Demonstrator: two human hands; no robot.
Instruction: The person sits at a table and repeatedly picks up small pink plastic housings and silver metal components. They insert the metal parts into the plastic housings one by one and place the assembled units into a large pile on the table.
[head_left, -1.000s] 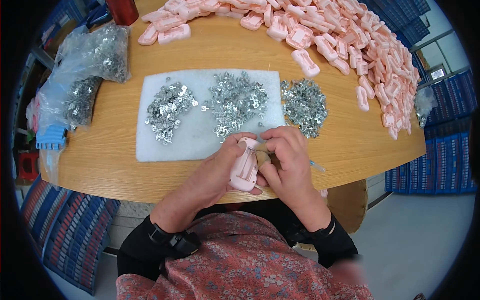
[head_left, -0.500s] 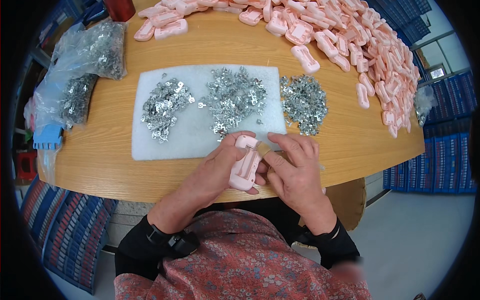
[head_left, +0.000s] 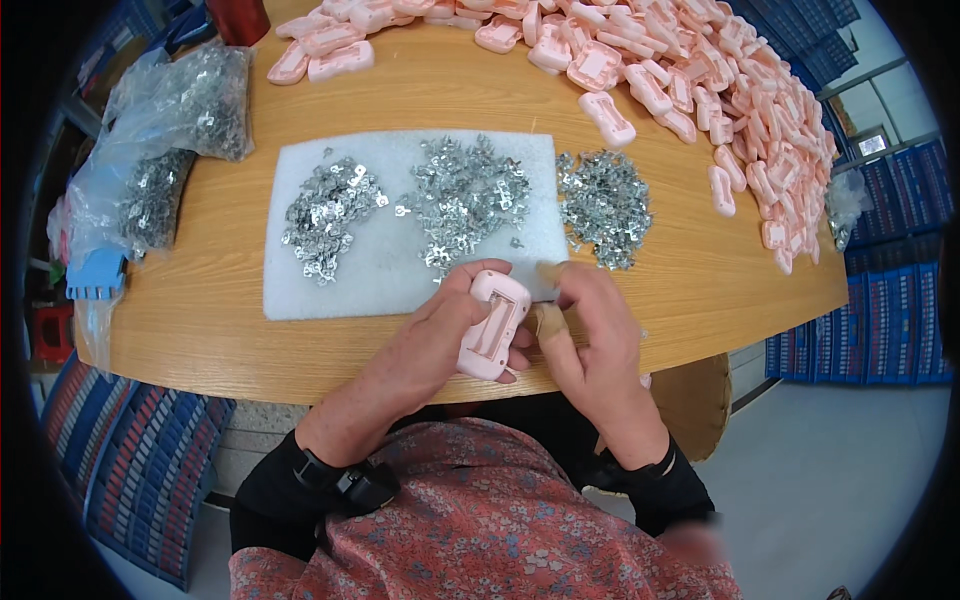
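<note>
My left hand (head_left: 430, 335) is closed round a pale pink plastic housing (head_left: 496, 325), thumb on its upper left edge. The housing is tilted, with its long recessed compartment facing up. Just right of it is my right hand (head_left: 597, 345), its thumb and forefinger apart and both tips wrapped in tan coverings. I see nothing held between them. Beyond my hands lies a white foam mat (head_left: 385, 275) bearing a pile of small metal clips (head_left: 330, 215) at left and a pile of small metal pieces (head_left: 465, 195) at centre. Another metal pile (head_left: 605, 210) sits on the table beside the mat.
A large heap of pink housings (head_left: 700, 90) covers the table's far right side. Clear bags of metal parts (head_left: 215, 110) and a blue plastic piece (head_left: 97, 275) lie at left. A red container (head_left: 240, 18) stands far left. Blue racks (head_left: 140, 470) flank the table.
My right hand has drawn off the housing's upper right edge, and its forefinger and thumb have parted. My left hand still holds the housing in nearly the same place.
</note>
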